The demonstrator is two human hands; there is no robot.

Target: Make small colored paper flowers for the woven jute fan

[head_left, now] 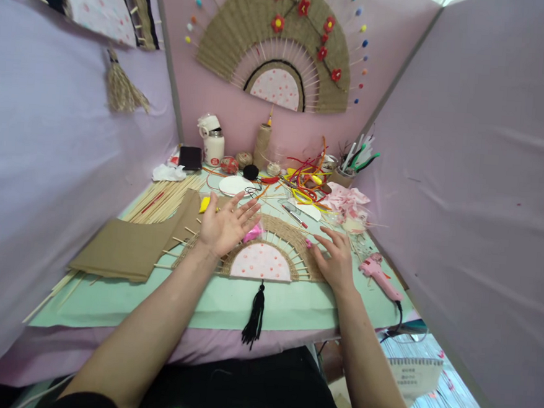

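A person's two bare arms reach forward over a craft table (pixel 106 304) covered in pale green paper, walled in by lilac panels. Between the hands lies a half-finished woven fan (pixel 269 244) — a burlap arc on splayed bamboo ribs, with a pink dotted half-circle at its base and a black tassel (pixel 256 311) hanging over the table's front edge, likely so it stays clear of the work.

The left hand (pixel 226 226) hovers palm up above the fan's left side, fingers spread wide and holding nothing. The right hand (pixel 336 258) rests palm down on the fan's right edge, fingers loosely splayed and gripping nothing — it appears to pin the fan flat.

A small pink piece (pixel 254 232) sits on the fan just beside the left hand; what it is cannot be made out. To the left lie folded burlap (pixel 129 250) and a bundle of bamboo sticks (pixel 165 199). A pink glue gun (pixel 379 277) lies near the right hand, within easy reach.

A finished fan (pixel 276 43) with red flowers hangs on the back wall, perhaps as a model. The clutter at the table's back is too small to sort, and the left hand hides part of the fan's weave.
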